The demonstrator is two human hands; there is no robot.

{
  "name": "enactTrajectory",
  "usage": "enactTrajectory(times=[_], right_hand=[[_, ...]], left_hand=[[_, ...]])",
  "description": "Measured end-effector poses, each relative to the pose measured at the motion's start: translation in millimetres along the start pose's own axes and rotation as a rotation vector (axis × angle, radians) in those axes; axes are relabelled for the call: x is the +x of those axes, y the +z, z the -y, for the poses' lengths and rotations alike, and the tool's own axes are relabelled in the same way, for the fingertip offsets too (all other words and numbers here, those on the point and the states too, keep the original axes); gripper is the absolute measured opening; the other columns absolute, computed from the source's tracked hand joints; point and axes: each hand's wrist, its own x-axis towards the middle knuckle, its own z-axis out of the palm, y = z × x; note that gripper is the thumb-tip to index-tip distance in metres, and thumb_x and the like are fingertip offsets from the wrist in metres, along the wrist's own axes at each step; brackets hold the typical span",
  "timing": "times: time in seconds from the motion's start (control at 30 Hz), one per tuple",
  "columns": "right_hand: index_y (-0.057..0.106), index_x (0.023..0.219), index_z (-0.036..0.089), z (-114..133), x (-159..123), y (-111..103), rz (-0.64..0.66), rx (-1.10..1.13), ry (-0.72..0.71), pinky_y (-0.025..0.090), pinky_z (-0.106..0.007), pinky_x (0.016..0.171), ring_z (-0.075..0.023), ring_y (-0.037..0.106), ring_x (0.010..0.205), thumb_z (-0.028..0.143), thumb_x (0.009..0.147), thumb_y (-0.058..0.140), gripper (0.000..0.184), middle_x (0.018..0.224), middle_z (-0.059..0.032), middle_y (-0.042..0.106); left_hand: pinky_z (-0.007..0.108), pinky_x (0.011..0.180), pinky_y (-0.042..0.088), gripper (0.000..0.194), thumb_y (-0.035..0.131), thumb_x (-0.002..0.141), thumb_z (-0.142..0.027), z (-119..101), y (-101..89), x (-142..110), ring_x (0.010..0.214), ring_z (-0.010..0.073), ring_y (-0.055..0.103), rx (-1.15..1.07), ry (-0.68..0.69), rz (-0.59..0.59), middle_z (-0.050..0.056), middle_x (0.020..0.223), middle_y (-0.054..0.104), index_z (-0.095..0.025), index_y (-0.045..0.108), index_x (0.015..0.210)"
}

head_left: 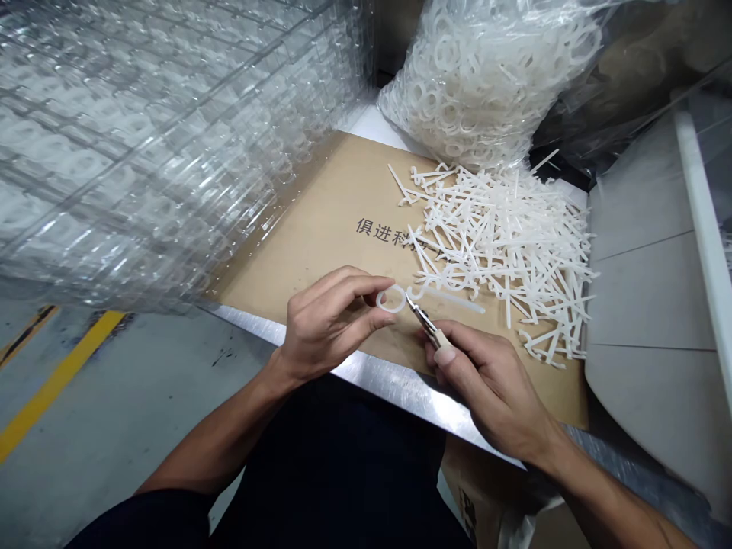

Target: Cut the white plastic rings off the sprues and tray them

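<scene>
Head view, left hand pinching a translucent-white plastic ring mid-view, right hand gripping beige-handled metal nippers at the ring's four o'clock, largely hidden from me by that grip, contact unclear.

Person's left hand and right hand ungloved; nail visible on right thumb. Forearms bare behind both wrists. Dark, near-black sleeve farther back from left hand, near elbow. Dark navy-black clothing below and between hands; fabric details too dark to tell.
</scene>
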Motion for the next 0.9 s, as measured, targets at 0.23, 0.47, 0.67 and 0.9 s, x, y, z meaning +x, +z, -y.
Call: enactTrajectory(times=[0.23,0.47,0.67,0.9], right_hand=[[0.061,0.094,0.021,-0.2,-0.4,0.6,0.008,0.031,0.019,0.04,-0.028,0.055,-0.0159,0.055,0.07,0.043,0.109,0.046,0.03,0.079,-0.0032,0.061],[0.06,0.092,0.02,2.4,0.2,0.0,0.001,-0.036,0.0,0.039,-0.028,0.056,-0.0158,0.054,0.068,0.04,0.109,0.045,0.03,0.076,-0.0022,0.059],[0.064,0.097,0.016,3.6,1.0,1.5,-0.025,-0.221,-0.062,0.039,-0.031,0.063,-0.0157,0.051,0.066,0.035,0.109,0.04,0.032,0.073,-0.0008,0.056],[0.064,0.094,0.016,2.9,2.6,3.2,-0.021,-0.246,0.006,0.036,-0.032,0.061,-0.0154,0.05,0.062,0.036,0.109,0.038,0.036,0.07,0.0001,0.055]], left_hand=[[0.025,0.072,0.056,0.029,0.082,0.089,-0.028,0.4,-0.2,-0.2,0.08,0.0138,0.07,0.002,0.005,0.008,0.003,0.088,0.075,-0.018,0.072,0.115],[0.024,0.072,0.056,0.031,0.082,0.088,-0.026,1.9,0.6,0.2,0.08,0.0133,0.07,-0.023,0.026,0.005,0.003,0.089,0.075,-0.018,0.072,0.117],[0.024,0.073,0.057,0.032,0.083,0.087,-0.024,3.2,1.4,-0.6,0.08,0.0132,0.071,-0.047,0.031,0.011,0.004,0.089,0.075,-0.015,0.073,0.116],[0.022,0.071,0.056,0.028,0.082,0.089,-0.029,2.4,2.1,0.9,0.078,0.0121,0.071,-0.036,0.022,0.021,0.004,0.087,0.076,-0.016,0.074,0.112]])
